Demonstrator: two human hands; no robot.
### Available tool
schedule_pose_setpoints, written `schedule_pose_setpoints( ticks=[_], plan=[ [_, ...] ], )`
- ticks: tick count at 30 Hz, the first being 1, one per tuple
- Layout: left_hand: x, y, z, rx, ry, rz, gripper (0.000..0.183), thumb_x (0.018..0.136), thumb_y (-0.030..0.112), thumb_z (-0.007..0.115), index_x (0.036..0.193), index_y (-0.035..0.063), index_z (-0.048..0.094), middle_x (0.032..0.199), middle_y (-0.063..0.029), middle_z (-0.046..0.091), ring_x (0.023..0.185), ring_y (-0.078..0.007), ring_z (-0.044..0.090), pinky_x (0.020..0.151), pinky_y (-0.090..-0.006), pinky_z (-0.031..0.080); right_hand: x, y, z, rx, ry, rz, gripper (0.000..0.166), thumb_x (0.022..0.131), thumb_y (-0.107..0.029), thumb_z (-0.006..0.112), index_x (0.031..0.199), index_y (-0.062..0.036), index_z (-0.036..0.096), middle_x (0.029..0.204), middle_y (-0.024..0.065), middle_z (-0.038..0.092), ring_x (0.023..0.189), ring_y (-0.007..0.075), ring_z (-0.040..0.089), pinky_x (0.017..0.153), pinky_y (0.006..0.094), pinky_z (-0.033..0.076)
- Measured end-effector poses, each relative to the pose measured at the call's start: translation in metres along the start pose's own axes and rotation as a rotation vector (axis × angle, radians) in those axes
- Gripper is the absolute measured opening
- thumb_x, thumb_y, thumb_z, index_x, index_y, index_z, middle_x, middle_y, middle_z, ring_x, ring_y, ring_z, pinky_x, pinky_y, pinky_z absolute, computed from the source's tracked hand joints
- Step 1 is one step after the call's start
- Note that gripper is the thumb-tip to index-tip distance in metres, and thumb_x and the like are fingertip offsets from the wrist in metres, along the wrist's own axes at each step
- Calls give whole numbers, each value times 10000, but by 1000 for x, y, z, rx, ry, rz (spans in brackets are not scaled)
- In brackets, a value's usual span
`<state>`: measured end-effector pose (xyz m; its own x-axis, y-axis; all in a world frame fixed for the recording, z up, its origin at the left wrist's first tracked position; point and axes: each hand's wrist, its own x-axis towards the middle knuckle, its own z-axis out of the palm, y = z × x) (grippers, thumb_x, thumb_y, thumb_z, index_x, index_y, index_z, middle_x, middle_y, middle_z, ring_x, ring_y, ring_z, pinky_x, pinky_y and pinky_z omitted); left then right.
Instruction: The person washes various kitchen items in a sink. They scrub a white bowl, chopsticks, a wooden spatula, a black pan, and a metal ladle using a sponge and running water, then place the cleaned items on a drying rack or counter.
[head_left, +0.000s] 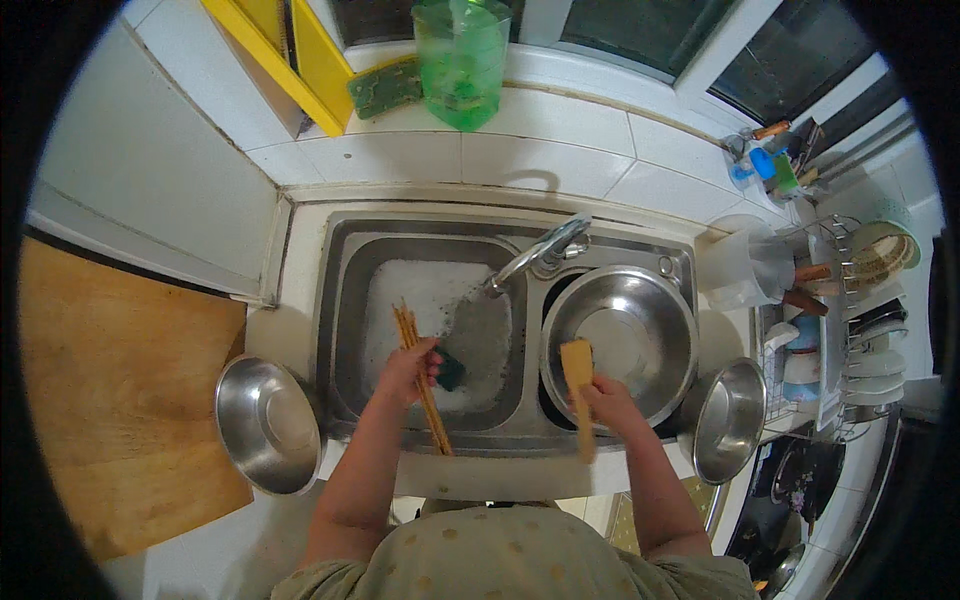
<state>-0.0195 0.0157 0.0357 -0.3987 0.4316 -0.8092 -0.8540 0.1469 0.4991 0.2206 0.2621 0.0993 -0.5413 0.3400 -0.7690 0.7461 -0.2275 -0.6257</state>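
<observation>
Over the left sink basin (352, 330), which holds whitish suds, my left hand (411, 371) grips a bundle of wooden chopsticks (433, 420). A dark green scouring pad (450, 370) shows beside its fingers; whether the hand also holds the pad, I cannot tell. My right hand (609, 403) is closed around a flat wooden spatula (577, 364), its blade pointing up and away from me. Under the spatula, a large stainless steel bowl (637, 322) sits in the right basin. The chrome faucet (536, 255) has its spout turned over the left basin.
Steel bowls stand at the left (281, 420) and right (727, 424) of the sink. A green plastic container (461, 75) is on the back ledge. Farther right are a translucent pitcher (739, 262) and a dish rack (825, 360) with plates. A wooden board (135, 397) lies far left.
</observation>
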Motion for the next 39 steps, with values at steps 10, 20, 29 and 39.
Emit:
schedule_pose_setpoints(
  ticks=[10, 20, 29, 39],
  plan=[
    [-25, -1, 21, 150, -133, 102, 281, 861, 289, 581, 1032, 70, 539, 860, -69, 629, 701, -158, 616, 518, -277, 458, 136, -47, 168, 423, -301, -115, 280, 881, -255, 553, 1043, -28, 560, 916, 43, 586, 841, 138, 556, 724, 299, 472],
    [3, -13, -49, -171, 118, 197, 166, 881, 207, 548, 968, 80, 485, 704, -59, 574, 512, -142, 528, 444, -274, 439, 163, 29, 236, -1106, -160, -1015, 467, 753, -242, 652, 1178, -92, 531, 1265, 160, 450, 1149, 361, 445, 945, 435, 388],
    [7, -20, -66, -284, 113, 165, 246, 901, 320, 528, 1012, 119, 440, 823, -49, 580, 441, -122, 443, 397, -264, 385, 215, 57, 244, -529, -71, -337, 454, 752, -211, 619, 1180, -76, 549, 1269, 146, 445, 1120, 313, 471, 914, 426, 388],
    [26, -35, -41, -291, 95, 4, 294, 866, 405, 559, 969, 142, 479, 665, -14, 513, 432, -101, 421, 401, -244, 339, 131, -22, 228, -592, 159, -1000, 442, 857, -237, 537, 1293, -195, 479, 1375, 179, 336, 1199, 387, 380, 970, 427, 346]
  ],
)
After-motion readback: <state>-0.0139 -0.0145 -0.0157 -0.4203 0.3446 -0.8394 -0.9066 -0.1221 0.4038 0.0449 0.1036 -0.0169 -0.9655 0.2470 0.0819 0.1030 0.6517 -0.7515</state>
